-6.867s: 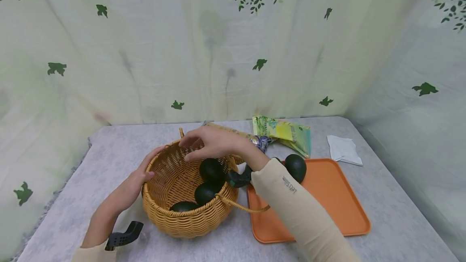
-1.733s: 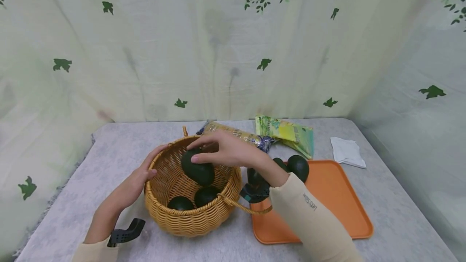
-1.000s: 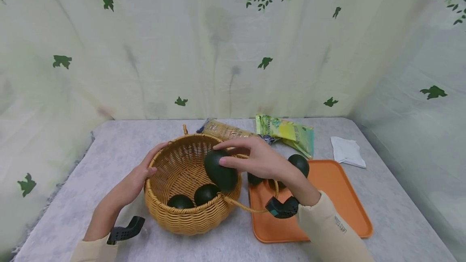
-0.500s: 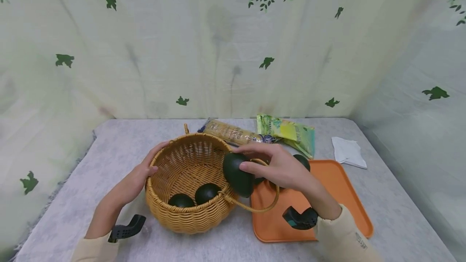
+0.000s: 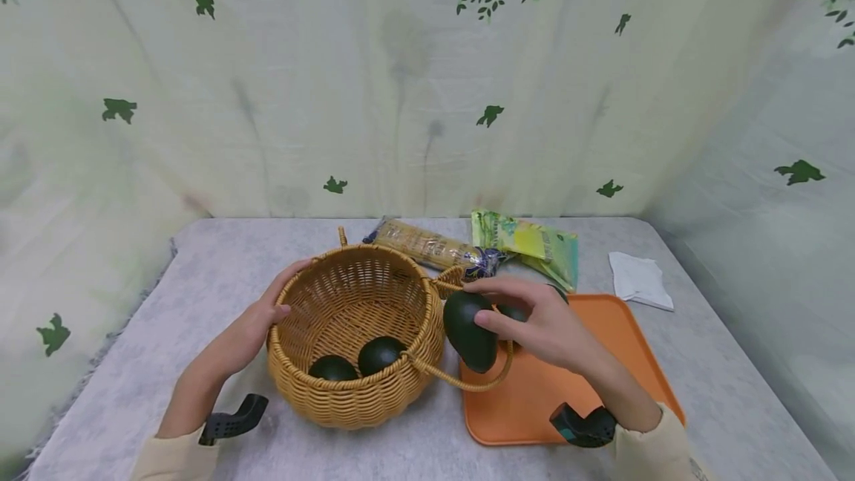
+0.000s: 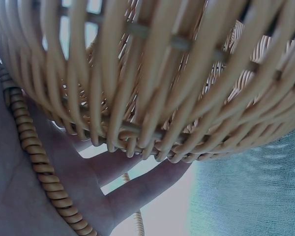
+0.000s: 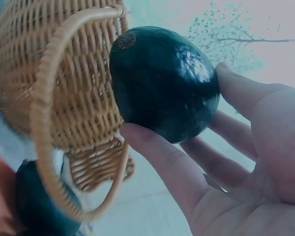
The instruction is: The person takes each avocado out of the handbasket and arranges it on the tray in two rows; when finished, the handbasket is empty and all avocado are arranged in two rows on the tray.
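Avocado (image 5: 470, 331), dark green, is held in the air between thumb and fingers of the right hand (image 5: 537, 321), just beside the wicker basket (image 5: 354, 403). The left hand (image 5: 252, 321) grips the basket, thumb over the rim. Only the right wrist view shows the rough stem scar (image 7: 127, 41); only the left wrist's, a coiled handle (image 6: 42, 167) against the palm. Mottled grey cloth (image 5: 728, 399) covers the table; pale leaf-printed drapes (image 5: 287, 95) surround it.

The round tan wicker basket (image 5: 354, 408) at left is ridged and woven, with a soft sheen. The egg-shaped dark-green avocado (image 5: 465, 329) on its right shines, smooth-skinned. Nearby, the rectangular orange tray (image 5: 534, 407) looks like smooth plastic. At far centre, the long gold-and-blue packet (image 5: 427, 245) is glossy, crinkled film.
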`<state>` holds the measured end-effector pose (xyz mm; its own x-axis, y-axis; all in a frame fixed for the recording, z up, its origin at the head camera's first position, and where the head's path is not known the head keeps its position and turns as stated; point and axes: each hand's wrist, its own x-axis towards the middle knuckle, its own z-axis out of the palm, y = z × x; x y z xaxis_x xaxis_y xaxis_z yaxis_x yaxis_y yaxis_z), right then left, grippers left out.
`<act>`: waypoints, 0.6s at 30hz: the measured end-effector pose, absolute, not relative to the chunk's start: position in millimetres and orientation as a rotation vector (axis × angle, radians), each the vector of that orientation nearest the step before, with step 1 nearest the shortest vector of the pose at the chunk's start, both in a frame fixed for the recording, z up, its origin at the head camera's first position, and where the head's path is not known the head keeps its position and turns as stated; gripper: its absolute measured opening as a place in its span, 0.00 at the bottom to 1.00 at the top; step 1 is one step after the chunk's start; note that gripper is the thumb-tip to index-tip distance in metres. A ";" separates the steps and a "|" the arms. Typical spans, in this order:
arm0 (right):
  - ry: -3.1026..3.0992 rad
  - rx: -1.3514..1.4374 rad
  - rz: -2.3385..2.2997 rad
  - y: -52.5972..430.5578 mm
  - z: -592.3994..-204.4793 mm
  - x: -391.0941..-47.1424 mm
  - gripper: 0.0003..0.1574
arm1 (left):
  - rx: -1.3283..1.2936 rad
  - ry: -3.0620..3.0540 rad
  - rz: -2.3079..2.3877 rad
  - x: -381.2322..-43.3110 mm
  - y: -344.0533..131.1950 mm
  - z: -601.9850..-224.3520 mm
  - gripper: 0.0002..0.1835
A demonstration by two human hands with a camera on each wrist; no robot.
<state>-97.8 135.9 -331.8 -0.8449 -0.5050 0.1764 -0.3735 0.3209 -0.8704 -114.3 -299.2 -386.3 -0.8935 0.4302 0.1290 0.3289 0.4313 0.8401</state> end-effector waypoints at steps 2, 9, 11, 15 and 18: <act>2.437 -0.761 -1.575 141.0 -335.1 -95.5 0.24 | 0.686 2.562 1.477 -114.8 -299.0 -386.7 0.32; 2.405 -0.569 -1.638 157.3 -349.0 -89.5 0.27 | 0.680 2.561 1.475 -114.1 -299.2 -386.7 0.32; 2.414 -0.546 -1.649 162.5 -353.3 -88.0 0.26 | 0.681 2.557 1.480 -114.0 -299.3 -386.7 0.32; 2.429 -0.488 -1.671 172.4 -359.7 -85.5 0.26 | 0.682 2.559 1.478 -114.1 -299.7 -386.8 0.33; 2.440 -0.444 -1.675 178.8 -363.1 -83.8 0.27 | 0.688 2.577 1.459 -114.6 -300.3 -387.1 0.33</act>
